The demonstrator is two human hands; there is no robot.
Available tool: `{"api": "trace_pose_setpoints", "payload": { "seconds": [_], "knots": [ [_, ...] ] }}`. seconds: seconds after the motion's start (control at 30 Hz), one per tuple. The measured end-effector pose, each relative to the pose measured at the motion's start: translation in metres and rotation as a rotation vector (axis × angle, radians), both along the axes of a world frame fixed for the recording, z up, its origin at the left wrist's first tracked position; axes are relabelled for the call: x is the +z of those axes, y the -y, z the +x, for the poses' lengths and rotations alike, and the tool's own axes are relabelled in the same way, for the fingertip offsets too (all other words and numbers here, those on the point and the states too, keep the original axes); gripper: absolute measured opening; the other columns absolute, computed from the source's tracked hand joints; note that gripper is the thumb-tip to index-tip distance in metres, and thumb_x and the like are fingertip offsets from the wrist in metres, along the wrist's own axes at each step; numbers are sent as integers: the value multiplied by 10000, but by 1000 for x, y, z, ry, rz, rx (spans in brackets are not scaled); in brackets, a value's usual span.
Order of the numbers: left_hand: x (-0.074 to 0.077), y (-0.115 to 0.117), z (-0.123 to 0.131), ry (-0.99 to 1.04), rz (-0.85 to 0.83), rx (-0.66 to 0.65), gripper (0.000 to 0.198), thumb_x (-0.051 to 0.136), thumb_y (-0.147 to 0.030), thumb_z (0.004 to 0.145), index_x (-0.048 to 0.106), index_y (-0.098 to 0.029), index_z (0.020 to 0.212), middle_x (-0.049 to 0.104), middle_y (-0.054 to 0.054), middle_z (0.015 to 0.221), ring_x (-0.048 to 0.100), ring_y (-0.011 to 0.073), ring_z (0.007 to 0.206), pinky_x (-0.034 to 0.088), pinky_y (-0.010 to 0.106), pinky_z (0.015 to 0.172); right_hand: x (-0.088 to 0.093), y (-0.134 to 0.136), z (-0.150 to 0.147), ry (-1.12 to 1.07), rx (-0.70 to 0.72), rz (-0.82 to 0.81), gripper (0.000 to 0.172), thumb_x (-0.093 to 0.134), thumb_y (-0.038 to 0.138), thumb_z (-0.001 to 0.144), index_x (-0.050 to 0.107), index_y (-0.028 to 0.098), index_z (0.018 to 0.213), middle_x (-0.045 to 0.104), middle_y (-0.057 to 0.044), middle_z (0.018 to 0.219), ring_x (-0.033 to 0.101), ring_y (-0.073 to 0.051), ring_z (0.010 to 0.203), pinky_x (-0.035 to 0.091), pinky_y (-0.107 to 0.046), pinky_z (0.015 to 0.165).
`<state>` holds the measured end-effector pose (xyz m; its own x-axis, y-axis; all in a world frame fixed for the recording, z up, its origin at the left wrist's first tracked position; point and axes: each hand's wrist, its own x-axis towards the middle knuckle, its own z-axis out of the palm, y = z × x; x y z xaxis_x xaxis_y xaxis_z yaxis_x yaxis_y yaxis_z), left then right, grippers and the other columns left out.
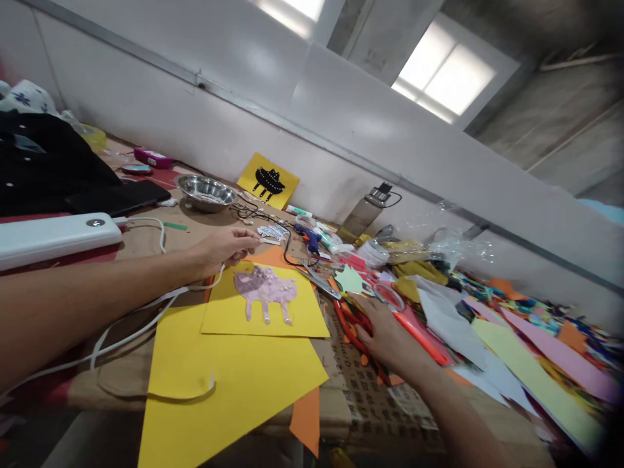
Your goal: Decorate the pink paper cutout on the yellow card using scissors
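A pink paper animal [266,288] studded with pearly beads lies glued on a yellow sheet [292,312]. My left hand [225,249], just beyond the animal, pinches a small white piece at its fingertips. My right hand [385,333], to the animal's right, rests loosely open on red scissors [351,323] without gripping them.

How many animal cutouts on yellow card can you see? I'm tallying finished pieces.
2. A pink animal lies on a yellow card near the left hand; a black animal on another leans against the wall. The paper pile may hide more.
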<state>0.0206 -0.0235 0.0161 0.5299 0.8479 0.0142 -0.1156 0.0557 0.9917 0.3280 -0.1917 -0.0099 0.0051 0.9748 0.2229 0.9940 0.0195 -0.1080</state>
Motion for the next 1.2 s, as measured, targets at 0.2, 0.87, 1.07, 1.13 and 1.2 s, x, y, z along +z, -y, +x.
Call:
{"api": "trace_pose_setpoints", "payload": {
  "seconds": [0.2, 0.87, 1.07, 1.13, 1.2],
  "knots": [
    [-3, -4, -3, 25, -5, 47, 209, 675, -303, 661, 549, -145, 713, 483, -15, 594, 317, 23, 424, 135, 153, 369, 13, -3, -4, -47, -90, 18, 576, 542, 218, 644, 468, 187, 1214, 538, -114, 1129, 519, -258, 1044, 433, -404, 884],
    [2, 12, 2, 112, 13, 49, 134, 619, -267, 674, 555, -152, 702, 507, -15, 650, 402, 61, 521, 300, 172, 458, 34, -59, -119, -154, 163, 133, 513, 494, 170, 762, 431, 216, 1269, 474, -104, 1024, 468, -242, 978, 423, -400, 859],
    [2, 19, 7, 48, -19, 81, 158, 610, -267, 651, 586, -155, 760, 457, -35, 604, 380, 67, 517, 299, 174, 455, 29, -58, -126, -120, 164, 139, 465, 521, 243, 787, 455, 219, 1246, 479, -102, 1010, 481, -228, 928, 429, -365, 824],
    [5, 24, 8, 28, 0, 75, 172, 616, -283, 651, 591, -147, 754, 456, -35, 609, 378, 67, 520, 297, 179, 459, 29, -58, -127, -116, 170, 154, 454, 527, 243, 782, 464, 228, 1231, 476, -95, 999, 484, -225, 912, 435, -360, 807],
    [7, 28, 8, 3, 12, 68, 182, 620, -299, 651, 590, -144, 742, 452, -40, 599, 364, 62, 505, 280, 185, 453, 28, -58, -128, -130, 179, 162, 449, 530, 246, 783, 464, 233, 1227, 472, -89, 988, 486, -222, 902, 439, -355, 798]
  ]
}}
